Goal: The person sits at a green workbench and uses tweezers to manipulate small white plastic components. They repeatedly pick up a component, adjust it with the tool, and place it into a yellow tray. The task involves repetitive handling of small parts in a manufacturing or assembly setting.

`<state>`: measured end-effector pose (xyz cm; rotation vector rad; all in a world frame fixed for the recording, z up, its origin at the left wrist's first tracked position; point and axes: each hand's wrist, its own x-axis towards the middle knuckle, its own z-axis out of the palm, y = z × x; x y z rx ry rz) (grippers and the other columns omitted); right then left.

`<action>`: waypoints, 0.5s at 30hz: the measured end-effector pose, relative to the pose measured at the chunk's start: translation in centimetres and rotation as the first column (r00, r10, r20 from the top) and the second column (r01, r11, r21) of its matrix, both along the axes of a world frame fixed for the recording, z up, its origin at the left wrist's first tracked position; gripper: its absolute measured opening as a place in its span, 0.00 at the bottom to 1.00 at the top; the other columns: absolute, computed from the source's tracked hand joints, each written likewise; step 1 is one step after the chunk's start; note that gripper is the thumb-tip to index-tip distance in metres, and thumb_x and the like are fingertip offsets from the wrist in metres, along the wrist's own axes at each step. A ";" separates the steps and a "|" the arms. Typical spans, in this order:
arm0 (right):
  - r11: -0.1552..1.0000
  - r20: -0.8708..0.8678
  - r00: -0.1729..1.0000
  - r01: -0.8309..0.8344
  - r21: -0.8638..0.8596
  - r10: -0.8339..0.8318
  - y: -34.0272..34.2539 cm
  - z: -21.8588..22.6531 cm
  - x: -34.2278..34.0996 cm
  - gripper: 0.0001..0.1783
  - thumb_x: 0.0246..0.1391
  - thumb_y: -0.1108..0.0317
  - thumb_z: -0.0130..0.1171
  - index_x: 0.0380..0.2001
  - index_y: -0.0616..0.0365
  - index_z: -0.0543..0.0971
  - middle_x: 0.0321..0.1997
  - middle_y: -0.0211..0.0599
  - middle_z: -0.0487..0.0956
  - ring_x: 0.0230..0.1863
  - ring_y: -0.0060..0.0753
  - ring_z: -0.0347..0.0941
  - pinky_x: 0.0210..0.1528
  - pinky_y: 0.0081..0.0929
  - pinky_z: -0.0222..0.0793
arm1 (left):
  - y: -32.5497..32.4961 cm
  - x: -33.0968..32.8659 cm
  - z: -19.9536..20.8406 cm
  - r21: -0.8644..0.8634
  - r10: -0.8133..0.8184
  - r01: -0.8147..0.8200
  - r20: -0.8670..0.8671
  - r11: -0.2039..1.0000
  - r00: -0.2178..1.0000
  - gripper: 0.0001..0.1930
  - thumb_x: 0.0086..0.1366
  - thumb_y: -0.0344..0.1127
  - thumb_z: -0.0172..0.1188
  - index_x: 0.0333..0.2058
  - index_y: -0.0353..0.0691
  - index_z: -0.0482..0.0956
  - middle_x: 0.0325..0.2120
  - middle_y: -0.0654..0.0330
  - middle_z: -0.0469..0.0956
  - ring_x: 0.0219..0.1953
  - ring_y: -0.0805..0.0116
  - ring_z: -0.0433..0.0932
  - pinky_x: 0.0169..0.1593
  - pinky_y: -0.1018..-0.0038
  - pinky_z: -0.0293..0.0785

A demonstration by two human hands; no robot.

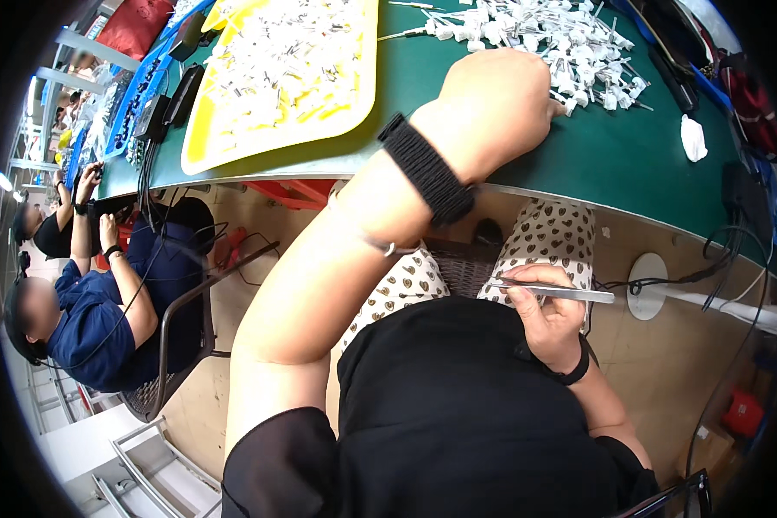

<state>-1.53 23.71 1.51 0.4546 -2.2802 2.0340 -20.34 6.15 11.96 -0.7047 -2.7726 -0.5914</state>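
Note:
My left arm reaches across to the green table, and my left hand [501, 104] is at the near edge of a pile of small white plastic pieces with thin metal pins [591, 65]. One fingertip shows beside the pile; the back of the hand hides the other fingers and anything in them. Above my lap, my right hand [552, 315] is closed around a pair of metal tweezers [578, 294]. The tips of the tweezers point left, away from the pile.
A yellow tray [367, 95] of small white and metal parts stands left of the pile. A crumpled white scrap [692, 138] lies at the right of the green table [613, 173]. Cables [734, 250] hang off its right end. A seated person [104, 302] works at left.

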 end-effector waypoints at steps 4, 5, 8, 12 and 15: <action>1.000 -0.038 0.999 0.003 0.007 -0.003 0.3 0.2 -0.2 0.09 0.61 0.76 0.70 0.42 0.66 0.82 0.40 0.45 0.87 0.39 0.35 0.85 0.44 0.29 0.81 | 1.1 -1.5 0.2 -0.123 0.057 -0.056 0.011 0.991 0.998 0.17 0.64 0.44 0.70 0.33 0.33 0.89 0.29 0.40 0.85 0.37 0.43 0.87 0.46 0.55 0.83; 1.000 -0.055 0.998 0.002 0.007 -0.002 0.2 0.1 -0.2 0.09 0.61 0.76 0.70 0.42 0.66 0.82 0.40 0.45 0.87 0.39 0.35 0.85 0.44 0.29 0.81 | 1.0 -1.7 0.0 -0.123 0.079 -0.079 -0.006 0.989 0.997 0.16 0.63 0.44 0.70 0.32 0.33 0.89 0.29 0.40 0.85 0.37 0.43 0.87 0.46 0.55 0.83; 1.000 -0.070 0.997 -0.012 0.005 0.013 0.2 0.5 -0.3 0.09 0.61 0.76 0.71 0.42 0.66 0.82 0.40 0.45 0.87 0.38 0.35 0.85 0.43 0.29 0.81 | -0.7 -2.5 -0.8 -0.052 0.113 -0.114 -0.018 0.992 0.993 0.14 0.62 0.41 0.69 0.32 0.33 0.89 0.29 0.40 0.85 0.37 0.43 0.87 0.45 0.55 0.83; 0.999 -0.137 0.990 -0.021 0.034 0.025 0.4 0.5 -0.7 0.09 0.62 0.75 0.70 0.43 0.66 0.81 0.41 0.45 0.87 0.39 0.34 0.85 0.44 0.28 0.81 | -3.2 1.3 1.2 0.452 0.094 -0.100 0.036 0.886 0.995 0.11 0.69 0.36 0.67 0.38 0.31 0.83 0.26 0.55 0.85 0.29 0.69 0.85 0.36 0.72 0.81; 0.999 -0.037 0.999 -0.021 -0.046 0.020 0.3 0.2 -0.6 0.09 0.64 0.74 0.69 0.44 0.66 0.81 0.43 0.45 0.86 0.41 0.31 0.84 0.45 0.28 0.81 | -4.7 8.6 1.7 0.690 -0.058 -0.182 0.310 0.701 0.949 0.09 0.77 0.30 0.59 0.50 0.33 0.76 0.32 0.62 0.82 0.27 0.79 0.79 0.32 0.80 0.77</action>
